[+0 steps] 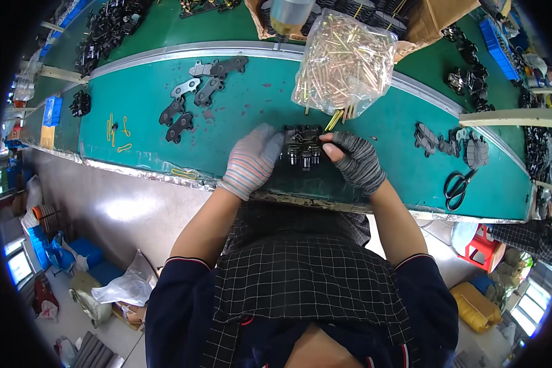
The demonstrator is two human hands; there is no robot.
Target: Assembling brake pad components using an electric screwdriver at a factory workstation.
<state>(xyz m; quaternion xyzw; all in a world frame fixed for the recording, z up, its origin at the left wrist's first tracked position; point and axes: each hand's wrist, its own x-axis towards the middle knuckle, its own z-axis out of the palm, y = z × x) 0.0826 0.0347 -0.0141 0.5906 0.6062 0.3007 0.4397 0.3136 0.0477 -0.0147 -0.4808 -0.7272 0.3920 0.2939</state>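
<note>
A black brake caliper (303, 147) lies on the green tabletop in front of me, between my hands. My left hand (251, 161), in a pale striped glove, closes on its left side with the fingers pressed together. At its right edge is my right hand (357, 161), in a dark grey glove with bare fingertips. Thumb and forefinger are drawn in close to the caliper; anything small between them is too hidden to make out. Just beyond the right fingertips lie several gold-coloured pins (335, 119). A clear bag (346, 61) full of such pins rests behind them.
Brake pads (210, 91) lie in a group at the left, more pads (476, 152) at the right. Black scissors (459, 190) sit by the front edge. Yellow rubber bands (111, 130) lie far left. Above the bag's left side hangs a power screwdriver (288, 18). A metal rail (227, 48) crosses behind.
</note>
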